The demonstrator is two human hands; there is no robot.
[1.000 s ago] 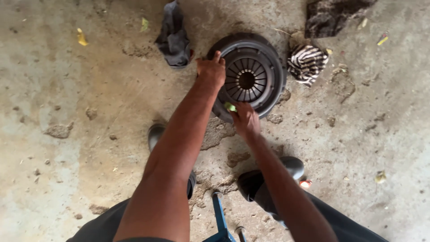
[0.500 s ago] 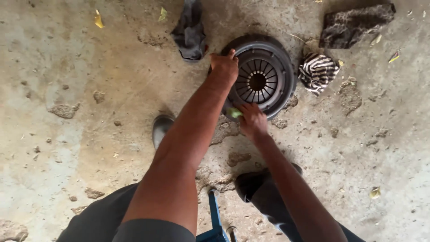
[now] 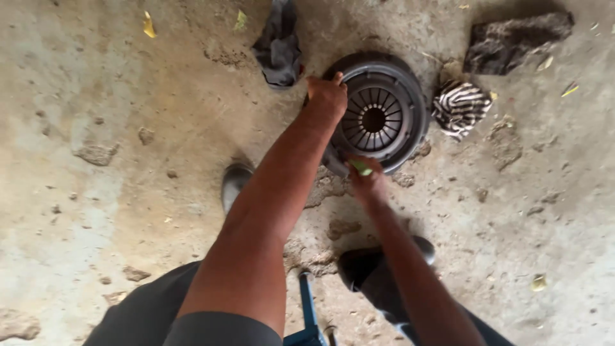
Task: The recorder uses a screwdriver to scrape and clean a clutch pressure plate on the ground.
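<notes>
There, on the concrete floor (image 3: 128, 128), lay the clutch pressure plate (image 3: 384, 115). The left hand (image 3: 327, 97) gripped its rim; the right hand (image 3: 365, 179) pinched a small green piece (image 3: 362, 168) at its near edge. A dark rag (image 3: 278, 45) lay beside.

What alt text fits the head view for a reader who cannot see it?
Seen from above, a person's left hand grips the rim of a round metal clutch plate lying on a dirty concrete floor, while the right hand holds a small green object at its near edge. A dark rag and a striped cloth lie beside it.
</notes>
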